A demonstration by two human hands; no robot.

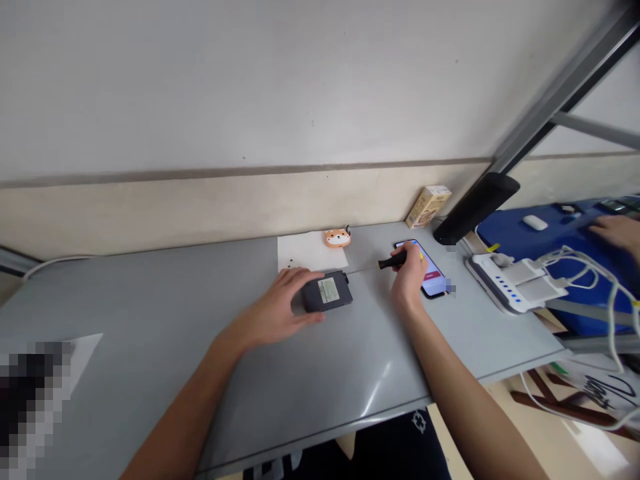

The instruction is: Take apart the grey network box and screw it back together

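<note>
A small dark flat box [334, 293] with a pale label on its top lies on the grey table. Fingers and thumb of my left hand [280, 308] bracket its left side, the thumb along the near edge. In my right hand [411, 277] is a screwdriver [389, 262] with a black and yellow handle. Its thin shaft points left, and the tip lies close to the box's far right corner; whether they touch I cannot tell. Beyond the box is a white sheet of paper [300, 250] with several tiny dark bits on it.
An orange animal-face case [337, 238] sits on the paper's edge. A lit phone [434, 283] lies by my right hand. Farther right are a small carton [428, 207], a black cylinder [475, 208] and a white power strip [503, 287] with cables. Another person's hand [617, 230] rests at far right.
</note>
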